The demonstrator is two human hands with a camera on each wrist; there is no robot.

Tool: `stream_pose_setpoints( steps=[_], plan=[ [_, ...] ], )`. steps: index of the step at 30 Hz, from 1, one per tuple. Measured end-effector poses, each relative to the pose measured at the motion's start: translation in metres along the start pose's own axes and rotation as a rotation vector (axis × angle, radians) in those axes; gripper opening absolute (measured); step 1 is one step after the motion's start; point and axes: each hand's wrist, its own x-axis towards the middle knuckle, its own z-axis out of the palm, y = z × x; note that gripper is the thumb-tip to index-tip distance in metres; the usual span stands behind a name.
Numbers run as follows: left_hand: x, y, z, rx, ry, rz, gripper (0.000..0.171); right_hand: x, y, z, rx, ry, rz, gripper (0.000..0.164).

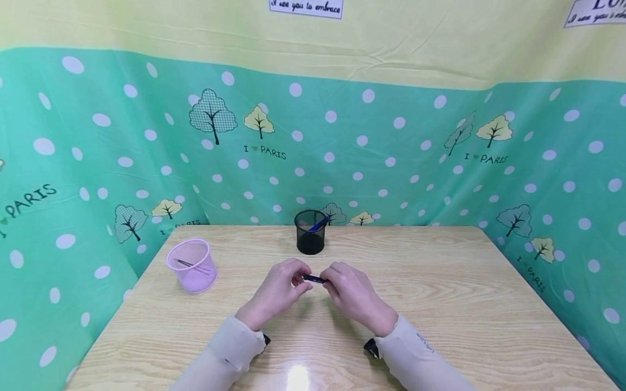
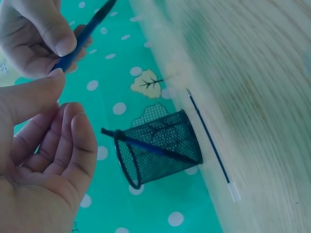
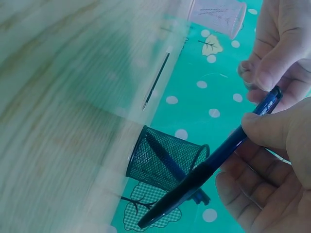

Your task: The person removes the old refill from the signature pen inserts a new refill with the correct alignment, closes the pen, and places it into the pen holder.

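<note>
A blue pen with a dark grip section (image 3: pixel 199 177) is held between both hands in mid-air over the table. My right hand (image 1: pixel 356 290) pinches its barrel between thumb and fingers, clearly seen in the right wrist view. At the pen's other end, my left hand (image 1: pixel 281 285) has its thumb and forefinger on the tip, with the other fingers loosely curled in the left wrist view. A thin pen refill (image 2: pixel 209 136) with a white end lies on the table in both wrist views. In the head view no refill shows on the tabletop near the hands.
Behind the hands stands a black mesh pen cup (image 1: pixel 310 244) with a blue pen leaning in it. To the left, a light purple basket (image 1: pixel 195 283) holds thin dark sticks like refills. A green dotted curtain (image 1: pixel 391 125) closes off the wooden table's (image 1: pixel 464 271) back and sides.
</note>
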Motion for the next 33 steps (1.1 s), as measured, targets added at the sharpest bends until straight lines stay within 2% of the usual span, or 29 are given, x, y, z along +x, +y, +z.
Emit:
stream_pose_setpoints(
  steps=[8, 15, 22, 28, 33],
  plan=[
    [0.001, -0.005, -0.003, -0.018, 0.0, -0.029, 0.022, 0.001, 0.001, -0.002, 0.013, -0.001, 0.022, 0.012],
    [0.0, -0.01, -0.005, -0.027, 0.007, -0.086, 0.021, 0.002, 0.001, -0.005, 0.035, -0.005, 0.046, 0.013],
    [0.002, -0.016, -0.008, -0.018, 0.058, -0.117, 0.023, 0.004, 0.003, -0.007, 0.043, 0.029, 0.05, 0.014],
    [0.005, -0.023, -0.009, -0.012, 0.074, -0.19, 0.025, 0.004, 0.006, -0.009, 0.058, 0.04, 0.074, 0.014],
    [0.015, -0.032, -0.01, -0.004, 0.076, -0.231, 0.028, 0.004, 0.01, -0.012, 0.075, 0.054, 0.083, 0.014]
  ],
)
